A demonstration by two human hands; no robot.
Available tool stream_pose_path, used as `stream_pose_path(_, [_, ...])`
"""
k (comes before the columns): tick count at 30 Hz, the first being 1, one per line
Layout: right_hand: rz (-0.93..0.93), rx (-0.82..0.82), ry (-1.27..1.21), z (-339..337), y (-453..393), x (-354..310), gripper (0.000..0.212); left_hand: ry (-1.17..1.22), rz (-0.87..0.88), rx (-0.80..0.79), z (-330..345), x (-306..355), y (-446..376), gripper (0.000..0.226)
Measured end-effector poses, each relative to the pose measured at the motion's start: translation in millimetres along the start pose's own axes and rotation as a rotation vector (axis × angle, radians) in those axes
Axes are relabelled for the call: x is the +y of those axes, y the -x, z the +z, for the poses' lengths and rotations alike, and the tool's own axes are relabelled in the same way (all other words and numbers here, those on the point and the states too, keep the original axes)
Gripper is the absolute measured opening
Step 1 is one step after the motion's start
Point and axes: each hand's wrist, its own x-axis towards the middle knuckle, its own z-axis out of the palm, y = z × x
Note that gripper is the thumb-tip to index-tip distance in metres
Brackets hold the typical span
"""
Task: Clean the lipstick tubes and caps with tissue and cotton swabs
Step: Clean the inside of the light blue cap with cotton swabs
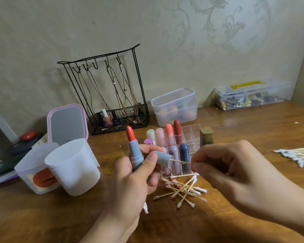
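My left hand grips an open grey-blue lipstick tube with its red stick upright, and pinches the matching grey-blue cap between thumb and fingers, mouth facing right. My right hand pinches a wooden cotton swab whose far tip is inside the cap. A bit of white tissue pokes out below the left hand. Used swabs with pink-stained tips lie in a pile on the table under the hands. Several capped lipsticks stand in a clear organizer just behind.
Clean swabs lie at the right edge. Two frosted white cups stand at left, with a pink-rimmed mirror behind. A black wire rack, clear boxes and a gold glitter cap sit further back on the wooden table.
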Motion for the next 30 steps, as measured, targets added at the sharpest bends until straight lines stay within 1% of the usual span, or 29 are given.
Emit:
stream_pose_path(3, [-0.024,0.014,0.046,1.0,1.0,-0.9,0.019,0.038,-0.026,0.004,-2.8,-1.1,-1.9,0.028])
stream_pose_path(6, [-0.012,0.082,0.042,5.4,2.5,0.5,0.021,0.026,0.0,-0.002,-2.3,1.2,-1.6,0.027])
stream_pose_path(9, [0.015,0.11,0.156,6.5,2.8,4.9,0.025,0.016,0.034,-0.015,-0.4,4.6,-0.8,0.029])
stream_pose_path(13, [0.027,0.044,0.329,9.6,1.2,8.2,0.04,-0.011,0.06,-0.006,-0.4,7.5,-0.3,0.03])
stream_pose_path(16, [0.013,-0.011,0.409,11.4,1.5,6.8,0.043,-0.029,0.077,0.002,-0.9,7.4,0.2,0.028])
stream_pose_path(20, [-0.036,-0.1,0.341,10.0,0.7,4.9,0.041,-0.036,0.089,0.002,-0.5,5.0,0.4,0.027])
stream_pose_path(25, [-0.01,0.032,0.424,7.4,0.1,6.5,0.041,-0.026,0.072,-0.023,-1.1,5.4,0.7,0.028])
stream_pose_path(27, [-0.01,-0.009,0.402,9.8,0.4,3.7,0.041,-0.024,0.073,-0.018,-1.0,5.4,1.2,0.029])
stream_pose_path(30, [-0.047,-0.084,0.286,11.4,1.0,4.5,0.038,-0.031,0.077,-0.013,-0.5,5.6,1.8,0.028])
